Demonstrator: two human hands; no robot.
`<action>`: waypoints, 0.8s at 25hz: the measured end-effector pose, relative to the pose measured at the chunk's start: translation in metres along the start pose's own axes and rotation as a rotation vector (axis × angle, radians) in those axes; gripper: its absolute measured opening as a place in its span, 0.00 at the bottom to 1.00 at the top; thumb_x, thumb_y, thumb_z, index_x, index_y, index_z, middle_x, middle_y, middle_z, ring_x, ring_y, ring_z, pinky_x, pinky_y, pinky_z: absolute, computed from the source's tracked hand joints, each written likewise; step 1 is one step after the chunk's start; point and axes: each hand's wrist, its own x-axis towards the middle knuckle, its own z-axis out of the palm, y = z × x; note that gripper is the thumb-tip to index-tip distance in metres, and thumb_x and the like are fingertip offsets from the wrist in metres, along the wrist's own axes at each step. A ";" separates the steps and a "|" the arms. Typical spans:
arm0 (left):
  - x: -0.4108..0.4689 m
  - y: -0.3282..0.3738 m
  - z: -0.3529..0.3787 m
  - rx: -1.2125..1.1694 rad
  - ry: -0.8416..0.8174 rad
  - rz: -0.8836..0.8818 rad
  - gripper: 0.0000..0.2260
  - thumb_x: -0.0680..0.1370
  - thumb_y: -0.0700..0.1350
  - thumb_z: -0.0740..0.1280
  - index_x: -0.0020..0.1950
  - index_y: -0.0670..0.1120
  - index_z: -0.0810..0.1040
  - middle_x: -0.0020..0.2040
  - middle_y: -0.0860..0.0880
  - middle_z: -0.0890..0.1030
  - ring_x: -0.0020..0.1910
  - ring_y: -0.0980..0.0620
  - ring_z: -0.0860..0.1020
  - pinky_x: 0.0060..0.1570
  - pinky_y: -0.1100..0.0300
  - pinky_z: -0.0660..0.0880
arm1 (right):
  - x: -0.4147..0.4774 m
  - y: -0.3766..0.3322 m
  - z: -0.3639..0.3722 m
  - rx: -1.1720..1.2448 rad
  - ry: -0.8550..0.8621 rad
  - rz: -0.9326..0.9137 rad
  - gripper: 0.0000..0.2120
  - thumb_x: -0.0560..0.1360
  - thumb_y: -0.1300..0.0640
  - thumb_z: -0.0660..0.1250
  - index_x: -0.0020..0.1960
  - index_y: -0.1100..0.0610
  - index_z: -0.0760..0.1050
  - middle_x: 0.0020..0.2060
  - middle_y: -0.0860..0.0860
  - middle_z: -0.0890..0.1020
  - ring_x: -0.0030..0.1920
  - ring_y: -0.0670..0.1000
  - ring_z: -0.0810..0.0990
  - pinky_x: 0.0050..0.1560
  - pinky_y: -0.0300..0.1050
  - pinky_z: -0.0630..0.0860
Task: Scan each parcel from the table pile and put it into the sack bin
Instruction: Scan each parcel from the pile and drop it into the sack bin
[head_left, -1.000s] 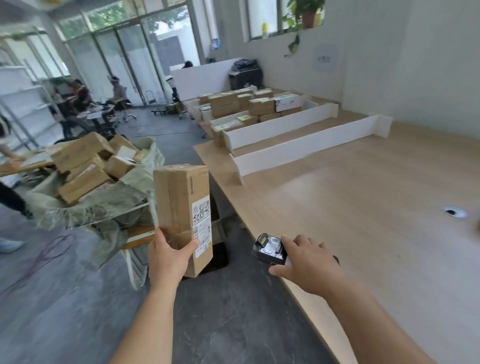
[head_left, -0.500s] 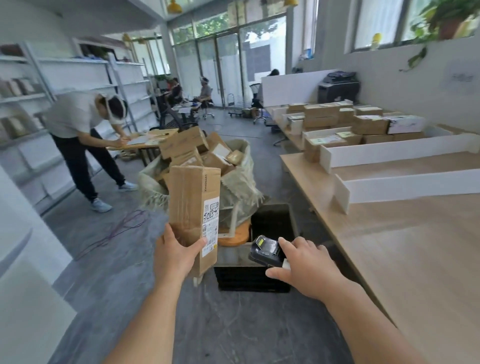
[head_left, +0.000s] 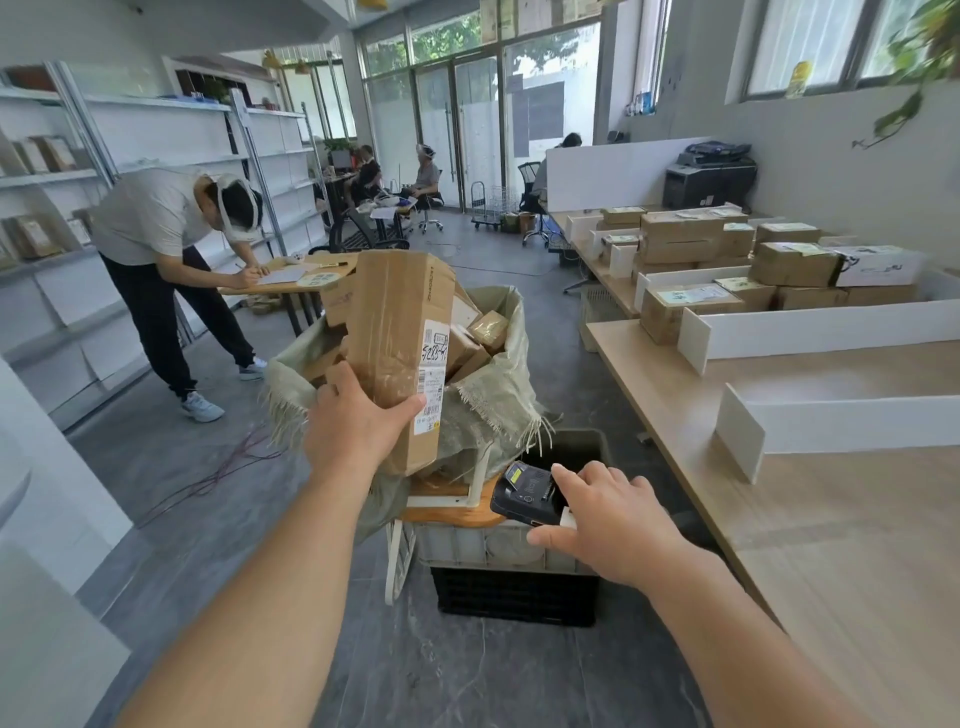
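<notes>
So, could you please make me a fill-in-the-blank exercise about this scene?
1. The left hand holds a cardboard parcel by its ____ end.
2. The right hand holds a black handheld ____.
3. The parcel's white label is on its ____ side.
Missing words: lower; scanner; right.

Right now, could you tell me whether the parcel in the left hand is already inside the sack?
No, the left hand grips the parcel by its lower end in front of the sack.
</notes>
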 end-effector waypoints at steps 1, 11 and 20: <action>0.014 0.013 0.004 0.007 0.008 0.021 0.47 0.66 0.71 0.67 0.77 0.49 0.54 0.70 0.43 0.70 0.67 0.40 0.70 0.55 0.43 0.73 | 0.014 0.009 -0.003 -0.006 0.006 0.000 0.40 0.75 0.30 0.56 0.78 0.51 0.53 0.67 0.53 0.69 0.68 0.56 0.67 0.66 0.53 0.64; 0.150 0.152 0.083 0.091 0.027 0.054 0.33 0.68 0.67 0.70 0.62 0.49 0.65 0.53 0.47 0.76 0.48 0.43 0.78 0.44 0.50 0.76 | 0.153 0.117 -0.048 -0.021 -0.022 -0.036 0.39 0.75 0.30 0.57 0.77 0.51 0.54 0.69 0.54 0.69 0.69 0.57 0.67 0.69 0.55 0.64; 0.217 0.177 0.166 0.382 -0.163 0.052 0.36 0.73 0.71 0.59 0.70 0.46 0.65 0.65 0.40 0.71 0.62 0.40 0.72 0.53 0.46 0.73 | 0.214 0.150 -0.045 0.026 -0.064 0.029 0.40 0.75 0.30 0.57 0.79 0.50 0.51 0.70 0.53 0.67 0.69 0.55 0.67 0.69 0.53 0.63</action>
